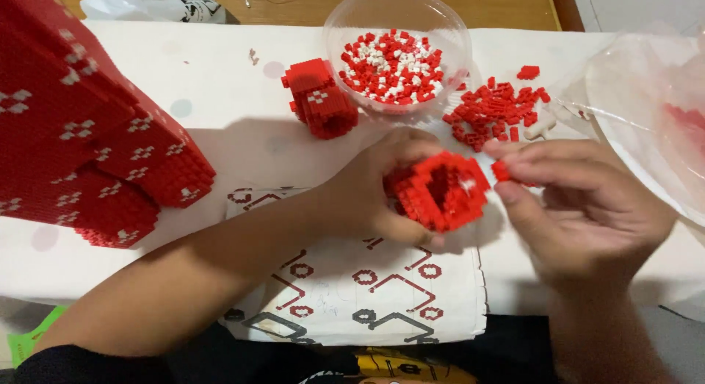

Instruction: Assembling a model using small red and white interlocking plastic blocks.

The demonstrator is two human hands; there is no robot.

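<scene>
Both hands work over a printed sheet (382, 288) at the near table edge. Left hand (371, 197) is closed around a hollow red brick piece (440, 189), thumb under it and fingers over its top rim; the fingers hide the piece's left side. Right hand (587, 208) pinches a small red brick (501, 170) between thumb and forefinger, held just beside the right rim of the hollow piece; whether brick and rim touch cannot be told. The palm and lower fingers of the right hand are curled inward and hidden.

The sheet carries red and dark line diagrams, partly covered by the left forearm; its lower edge overlaps dark clothing. The sheet lies on a white table cover (220, 68).

At left, a large red brick build (88, 134) with white dot patterns is cut off by the frame's top and left edges. Beyond the hands stands a smaller red brick section (321, 98), just beside a clear round bowl (396, 50) of red and white bricks. A loose pile of red bricks (496, 112) lies right of the bowl. At far right, a clear plastic container (653, 112) is blurred and cut off; its reddish contents cannot be made out.
</scene>
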